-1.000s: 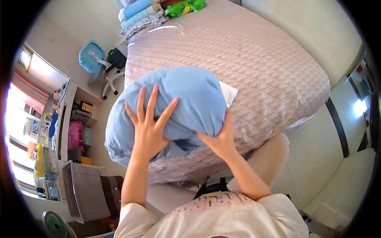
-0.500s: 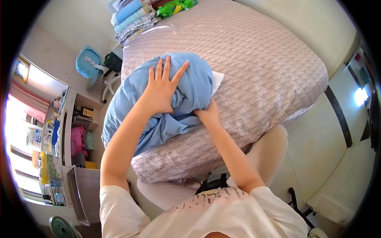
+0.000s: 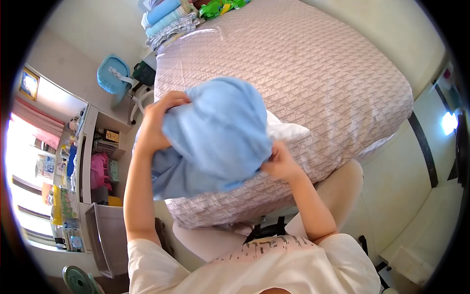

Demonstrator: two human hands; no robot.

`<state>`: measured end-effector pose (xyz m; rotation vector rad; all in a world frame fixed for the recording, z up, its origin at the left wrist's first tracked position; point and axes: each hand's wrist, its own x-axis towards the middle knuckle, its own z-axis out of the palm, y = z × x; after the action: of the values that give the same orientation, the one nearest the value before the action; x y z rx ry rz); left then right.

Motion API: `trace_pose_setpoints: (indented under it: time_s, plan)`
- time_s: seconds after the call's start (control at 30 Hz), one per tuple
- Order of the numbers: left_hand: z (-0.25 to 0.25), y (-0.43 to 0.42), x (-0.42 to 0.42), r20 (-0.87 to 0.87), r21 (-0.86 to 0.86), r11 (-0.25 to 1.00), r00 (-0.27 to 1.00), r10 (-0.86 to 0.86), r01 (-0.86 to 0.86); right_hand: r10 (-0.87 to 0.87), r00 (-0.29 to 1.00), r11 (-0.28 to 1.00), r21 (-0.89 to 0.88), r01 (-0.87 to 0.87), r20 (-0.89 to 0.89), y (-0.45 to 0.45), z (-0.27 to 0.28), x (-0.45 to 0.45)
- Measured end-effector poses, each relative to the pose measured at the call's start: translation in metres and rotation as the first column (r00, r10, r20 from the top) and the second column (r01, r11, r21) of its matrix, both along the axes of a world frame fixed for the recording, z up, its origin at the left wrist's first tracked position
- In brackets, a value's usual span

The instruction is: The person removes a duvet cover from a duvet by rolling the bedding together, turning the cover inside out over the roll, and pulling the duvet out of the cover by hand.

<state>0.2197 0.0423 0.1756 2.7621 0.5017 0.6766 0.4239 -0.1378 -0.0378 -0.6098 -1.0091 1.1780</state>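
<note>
A bunched light blue cloth [image 3: 215, 132], partly blurred, is at the near left part of the bed [image 3: 313, 88]. My left hand [image 3: 160, 120] grips its left side, with the fingers curled over the top edge. At the lower right edge of the cloth, my right hand [image 3: 280, 161] is closed on the fabric in a pinch. A white pillow-like piece [image 3: 289, 131] sticks out from under the cloth on the right, just above my right hand.
Folded bedding [image 3: 169, 22] and a green bag [image 3: 220, 7] lie at the bed's far left corner. A blue chair [image 3: 112, 76] stands left of the bed. Shelves [image 3: 105, 147] and a grey bin [image 3: 108, 240] are further left; a fan [image 3: 78, 280] is below.
My left hand has gone from lying spread on top of the cloth to gripping its left side. The cloth has been bunched and turned, and more of the white piece shows.
</note>
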Motion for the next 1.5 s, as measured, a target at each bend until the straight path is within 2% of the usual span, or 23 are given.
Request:
trace_pose_setpoints:
  time_s: [0.07,0.1,0.17,0.3,0.43,0.47,0.5,0.53,0.6,0.67,0.8,0.87,0.93,0.97,1.03,1.07,1.13,1.17,1.23,1.3,1.37,1.43,1.5]
  plan:
    - [-0.024,0.02,0.021,-0.035,-0.026,0.999,0.999,-0.022,0.021,-0.289,0.951,0.936,-0.179,0.304,0.107,0.01,-0.033,0.005]
    - [-0.028,0.026,0.035,-0.01,-0.008,0.999,0.999,-0.052,0.052,-0.29,0.95,0.934,-0.179,0.308,0.119,0.005,-0.022,0.001]
    - [-0.024,0.04,0.052,-0.042,-0.151,0.988,0.999,-0.035,0.028,-0.624,0.56,0.668,0.0,0.744,0.545,-0.004,-0.001,-0.017]
    - [-0.023,0.051,0.062,-0.05,-0.242,0.969,0.996,-0.07,0.056,-0.655,0.505,0.566,-0.078,0.821,0.562,-0.001,0.013,-0.04]
    - [-0.038,0.056,0.044,0.032,-0.354,0.934,0.999,-0.035,0.044,-0.498,0.783,0.773,-0.217,0.596,0.374,0.034,-0.022,-0.015]
    - [-0.039,0.056,0.04,0.109,-0.459,0.886,0.994,-0.011,0.06,-0.353,0.935,0.87,-0.356,0.341,0.032,0.041,-0.019,-0.008]
    - [-0.04,0.055,0.035,0.115,-0.457,0.888,0.993,0.001,0.052,-0.179,0.928,0.92,-0.391,0.04,-0.326,0.044,-0.017,-0.003]
    - [-0.042,0.053,0.029,0.172,-0.445,0.886,0.983,-0.057,0.129,-0.165,0.933,0.921,-0.39,0.03,-0.319,0.043,-0.018,-0.001]
    - [-0.035,0.031,0.02,0.147,-0.34,0.93,0.985,-0.095,0.141,-0.119,0.931,0.93,-0.368,-0.017,-0.344,0.046,-0.022,0.007]
    - [-0.028,-0.027,0.004,0.03,0.176,0.965,0.981,0.193,-0.195,-0.166,0.969,0.91,-0.406,0.079,-0.184,0.042,-0.004,0.011]
    - [-0.078,-0.125,-0.06,0.315,0.442,0.5,0.651,0.691,-0.745,-0.446,0.879,0.74,-0.483,0.468,0.168,0.006,-0.034,0.015]
    - [-0.125,-0.141,-0.1,0.566,0.226,0.332,0.401,0.72,-0.916,-0.475,0.825,0.716,-0.41,0.565,0.306,-0.02,-0.036,0.016]
    - [-0.196,-0.139,-0.141,0.617,-0.489,0.5,0.122,0.778,-0.715,-0.62,0.737,0.62,-0.408,0.67,0.268,-0.033,-0.024,0.001]
    - [-0.199,-0.14,-0.157,0.615,-0.503,0.478,0.09,0.783,-0.72,-0.691,0.653,0.569,-0.325,0.755,0.308,-0.039,-0.026,0.0]
    - [-0.201,-0.142,-0.183,0.203,-0.932,0.289,0.346,0.916,-0.219,-0.741,0.575,0.528,-0.229,0.818,0.348,-0.046,-0.008,-0.004]
    - [-0.197,-0.14,-0.183,0.208,-0.935,0.285,0.324,0.923,-0.212,-0.781,0.479,0.528,0.015,0.849,0.401,-0.05,0.03,-0.011]
    - [-0.182,-0.139,-0.173,0.298,-0.938,0.221,0.296,0.908,0.267,-0.797,0.367,0.571,0.403,0.715,0.479,-0.047,0.089,-0.021]
    - [-0.178,-0.142,-0.167,0.301,-0.935,0.225,0.278,0.912,0.275,-0.774,0.347,0.621,0.529,0.578,0.53,-0.039,0.112,-0.026]
    - [-0.172,-0.142,-0.149,0.357,-0.751,0.245,0.065,0.932,0.614,-0.682,0.31,0.73,0.594,0.337,0.662,-0.016,0.159,-0.049]
    - [-0.184,-0.132,-0.136,0.338,-0.816,0.28,0.024,0.941,0.506,-0.65,0.061,0.76,0.644,0.092,0.758,0.015,0.196,-0.077]
    - [-0.194,-0.127,-0.132,0.349,-0.936,0.34,0.129,0.928,0.087,-0.571,-0.078,0.819,0.56,-0.122,0.818,0.053,0.216,-0.099]
    - [-0.2,-0.124,-0.136,0.37,-0.929,0.364,0.091,0.925,0.071,-0.388,-0.072,0.885,0.35,-0.307,0.919,0.103,0.206,-0.108]
    - [-0.211,-0.117,-0.137,0.363,-0.924,0.356,0.031,0.931,0.137,-0.277,-0.323,0.923,0.157,-0.351,0.905,0.136,0.214,-0.13]
